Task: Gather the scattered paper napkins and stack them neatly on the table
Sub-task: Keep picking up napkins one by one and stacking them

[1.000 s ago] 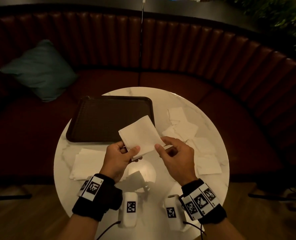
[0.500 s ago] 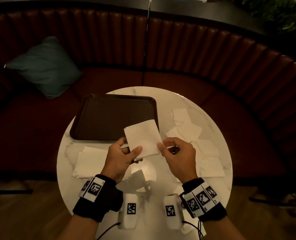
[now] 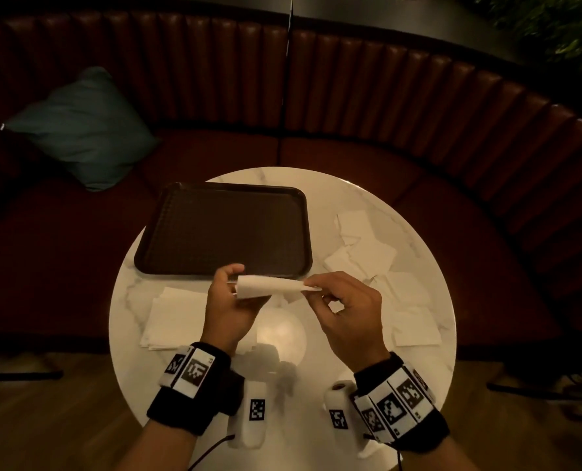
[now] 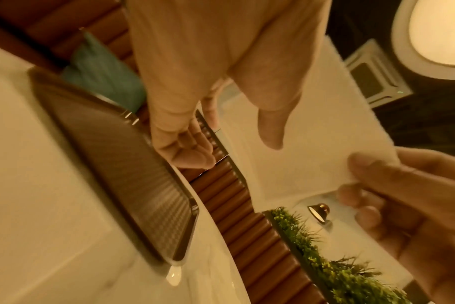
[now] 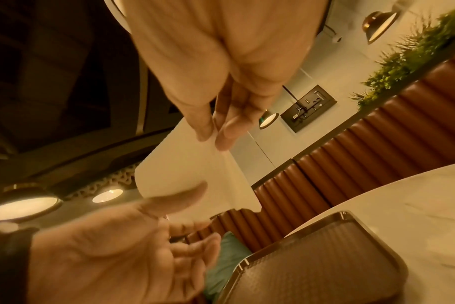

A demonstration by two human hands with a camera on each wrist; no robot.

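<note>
A white paper napkin point(image 3: 269, 286) is held above the round marble table point(image 3: 357, 205), tipped almost edge-on in the head view. My left hand point(image 3: 230, 294) pinches its left end and my right hand point(image 3: 337, 297) pinches its right corner. The left wrist view shows the napkin point(image 4: 307, 131) with my left thumb pressed on it. In the right wrist view my right fingertips point(image 5: 221, 135) pinch the napkin point(image 5: 192, 172). A stack of napkins point(image 3: 172, 316) lies at the table's left. Several loose napkins point(image 3: 372, 256) lie scattered on the right side.
A dark brown tray point(image 3: 225, 229) sits on the far left part of the table. Behind the table curves a red leather bench point(image 3: 384, 103) with a teal cushion point(image 3: 78, 130). A lamp reflection point(image 3: 281, 336) glares on the table between my wrists.
The napkin has tipped from facing the head camera to lying nearly flat and edge-on. Both hands have kept their pinch on it and spread slightly apart.
</note>
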